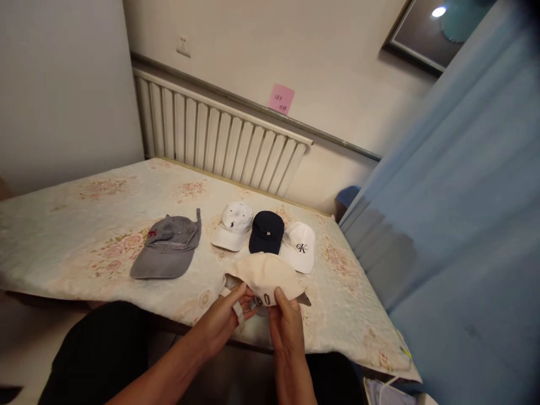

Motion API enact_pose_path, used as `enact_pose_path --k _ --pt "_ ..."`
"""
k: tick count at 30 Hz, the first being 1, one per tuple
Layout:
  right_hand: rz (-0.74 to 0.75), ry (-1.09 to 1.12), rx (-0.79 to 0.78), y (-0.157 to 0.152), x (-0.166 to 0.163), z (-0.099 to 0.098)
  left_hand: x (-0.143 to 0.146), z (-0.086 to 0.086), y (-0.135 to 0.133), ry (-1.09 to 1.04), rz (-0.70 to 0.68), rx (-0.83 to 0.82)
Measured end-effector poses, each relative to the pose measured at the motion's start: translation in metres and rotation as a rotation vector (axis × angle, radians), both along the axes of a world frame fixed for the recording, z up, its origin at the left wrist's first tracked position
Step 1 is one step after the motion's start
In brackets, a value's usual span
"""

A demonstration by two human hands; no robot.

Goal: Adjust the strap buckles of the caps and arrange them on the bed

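Between my two hands is a beige baseball cap (264, 273), its back strap and metal buckle turned toward me. My left hand (230, 315) is closed on the strap side, with the loose strap end hanging over the fingers. On the other side of the buckle, my right hand (287, 320) pinches the cap's edge, thumb on the outside. Just beyond lie a white cap with a small polo logo (233, 225), a navy cap (266, 232) and a white CK cap (300, 247). A grey cap (169, 247) with a red emblem rests farther left, its brim toward me.
The caps lie on a table or bed with a floral cover (105, 214). Behind it runs a white radiator (219, 132) along the wall, with a pink note (282, 99) above. A blue curtain (455, 225) hangs on the right. My dark-clothed knees are at the near edge.
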State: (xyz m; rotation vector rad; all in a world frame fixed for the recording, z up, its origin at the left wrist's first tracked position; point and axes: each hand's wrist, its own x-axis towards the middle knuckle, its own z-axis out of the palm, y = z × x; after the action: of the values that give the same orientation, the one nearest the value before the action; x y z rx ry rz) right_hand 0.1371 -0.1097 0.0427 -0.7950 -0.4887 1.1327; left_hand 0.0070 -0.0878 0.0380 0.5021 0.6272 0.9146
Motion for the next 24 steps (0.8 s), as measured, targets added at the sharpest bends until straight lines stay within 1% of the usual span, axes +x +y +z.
enact_pose_path --k 4,9,12,20,24 --pt "-0.042 -0.009 -0.009 -0.001 0.004 0.001 -0.006 -0.001 -0.004 0.121 -0.021 -0.010" --pt "-0.078 -0.007 0.018 0.000 0.008 0.002 -0.016 0.003 -0.011 0.170 -0.028 -0.067" --pt "-0.090 -0.007 0.049 0.001 0.008 0.001 -0.022 0.003 -0.013 0.206 0.013 -0.037" --pt "-0.135 0.003 0.029 0.000 0.010 0.000 -0.033 -0.007 -0.012 0.310 0.118 0.010" --pt "-0.138 0.007 0.026 0.001 0.011 -0.001 -0.036 -0.002 -0.015 0.441 0.251 0.033"
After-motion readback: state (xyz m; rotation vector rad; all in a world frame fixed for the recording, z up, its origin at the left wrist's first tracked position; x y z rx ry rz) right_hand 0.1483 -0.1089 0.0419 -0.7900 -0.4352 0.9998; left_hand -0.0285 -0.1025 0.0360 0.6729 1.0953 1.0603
